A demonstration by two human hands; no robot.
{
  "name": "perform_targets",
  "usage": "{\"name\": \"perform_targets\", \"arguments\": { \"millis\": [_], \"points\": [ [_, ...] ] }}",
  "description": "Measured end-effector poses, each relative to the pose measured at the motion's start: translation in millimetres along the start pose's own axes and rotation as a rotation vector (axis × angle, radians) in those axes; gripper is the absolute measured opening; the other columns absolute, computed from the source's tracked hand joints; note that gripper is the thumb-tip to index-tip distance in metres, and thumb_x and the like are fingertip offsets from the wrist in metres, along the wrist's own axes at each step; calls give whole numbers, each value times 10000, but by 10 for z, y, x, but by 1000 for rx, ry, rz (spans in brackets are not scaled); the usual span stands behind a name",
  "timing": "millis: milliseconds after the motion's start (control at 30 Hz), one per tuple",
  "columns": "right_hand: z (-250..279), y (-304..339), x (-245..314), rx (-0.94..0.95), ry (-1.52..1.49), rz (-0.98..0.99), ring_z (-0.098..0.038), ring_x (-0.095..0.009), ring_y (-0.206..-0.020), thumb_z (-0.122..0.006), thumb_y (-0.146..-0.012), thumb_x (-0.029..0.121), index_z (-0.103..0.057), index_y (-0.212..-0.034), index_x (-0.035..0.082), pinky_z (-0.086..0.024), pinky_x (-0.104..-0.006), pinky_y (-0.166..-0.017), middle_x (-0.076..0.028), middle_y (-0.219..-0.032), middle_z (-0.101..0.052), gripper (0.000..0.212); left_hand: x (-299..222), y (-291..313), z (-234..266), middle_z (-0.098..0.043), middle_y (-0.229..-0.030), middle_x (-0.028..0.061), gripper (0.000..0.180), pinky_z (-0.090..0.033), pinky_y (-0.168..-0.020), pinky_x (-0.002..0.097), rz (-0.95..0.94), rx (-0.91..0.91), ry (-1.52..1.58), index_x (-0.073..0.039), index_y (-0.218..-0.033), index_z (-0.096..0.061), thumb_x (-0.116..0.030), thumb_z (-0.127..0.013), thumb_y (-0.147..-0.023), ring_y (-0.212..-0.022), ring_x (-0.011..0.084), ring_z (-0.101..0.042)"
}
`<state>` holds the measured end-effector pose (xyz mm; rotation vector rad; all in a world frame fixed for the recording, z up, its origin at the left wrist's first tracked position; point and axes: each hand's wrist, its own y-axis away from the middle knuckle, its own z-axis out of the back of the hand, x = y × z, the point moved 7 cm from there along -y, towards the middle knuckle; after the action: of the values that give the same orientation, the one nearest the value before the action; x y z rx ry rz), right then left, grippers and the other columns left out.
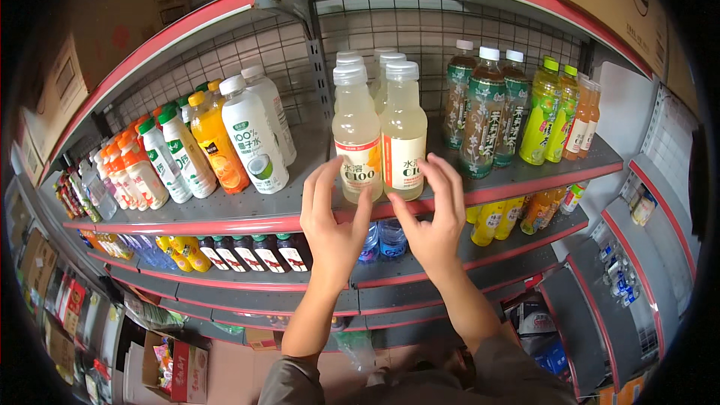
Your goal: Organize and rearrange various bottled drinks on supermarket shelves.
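Two clear bottles of pale cloudy drink stand upright side by side at the front of a grey shelf (300, 172) with a red edge. My left hand (331, 214) closes round the lower part of the left bottle (356, 126), fingers on its outer side and thumb across its front. Round the base of the right bottle (404, 121) my right hand (435, 217) closes in the same way, thumb in front and fingers on the right side. Both have white caps and cream labels. Several matching bottles (385, 56) are partly hidden behind them.
To the left stand a white coconut drink bottle (255, 139), an orange juice bottle (219, 142) and several white bottles. Green-labelled tea bottles (484, 116) and lime-green bottles (541, 112) are to the right. Dark bottles (266, 253) fill part of the lower shelf. Cardboard boxes (124, 22) sit above.
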<state>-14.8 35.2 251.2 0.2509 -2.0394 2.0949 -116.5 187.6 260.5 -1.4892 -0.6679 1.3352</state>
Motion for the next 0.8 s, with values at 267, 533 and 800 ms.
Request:
{"name": "perform_targets", "arguments": {
  "millis": [267, 533, 800],
  "points": [
    [-145, 86, -93, -16, 39, -10, -684, -321, -1142, -859, -826, 4, -684, -1338, 33, -580, -420, -943, -187, -1416, -592, 541, 6, 29, -69, -657, -1268, 184, 504, -594, -882, 436, -35, -34, -24, -39, -1313, -684, 5, -834, -834, -1097, 364, -696],
    [-163, 36, -110, -20, 43, -27, -686, -350, -1126, -856, -824, 9, -684, -1315, 20, -576, -441, -946, -206, -1372, -616, 520, 36, 36, -103, -662, -1261, 180, 506, -597, -880, 438, -36, -60, -23, -40, -1305, -688, 2, -841, -825, -1087, 363, -701],
    [-195, 26, -100, -25, 52, -32, -698, -351, -1125, -862, -827, 18, -684, -1312, 23, -580, -435, -941, -202, -1369, -614, 517, 28, 25, -91, -619, -1323, 179, 482, -660, -933, 391, -23, -33, -27, 19, -1301, -668, 72, -804, -842, -1172, 300, -690]
  ]
}}
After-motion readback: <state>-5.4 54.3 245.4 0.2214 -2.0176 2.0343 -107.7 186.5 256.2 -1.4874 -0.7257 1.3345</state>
